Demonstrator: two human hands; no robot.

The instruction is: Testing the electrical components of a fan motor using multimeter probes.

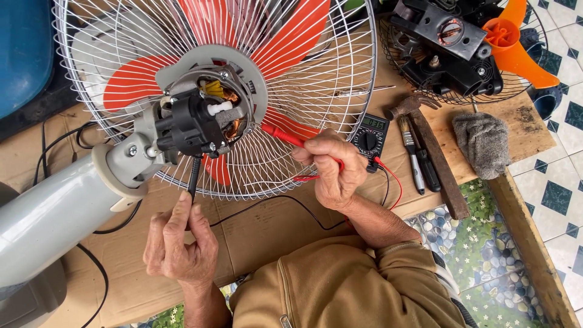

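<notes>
The black probe (194, 176) is pinched between closed fingers of the left hand (179, 246), its tip at the exposed motor (209, 118); the red probe (291, 138) is gripped in the curled right hand (328, 173); both probes are judged light, stiff and best held by their insulated shafts; the meter (369, 135) lies beside the fan's wire guard (340, 73).

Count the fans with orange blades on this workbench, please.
2. One large fan lies in front of both hands, motor exposed; a second, dismantled fan sits at the bench's top right. Others may lie outside the view.
</notes>
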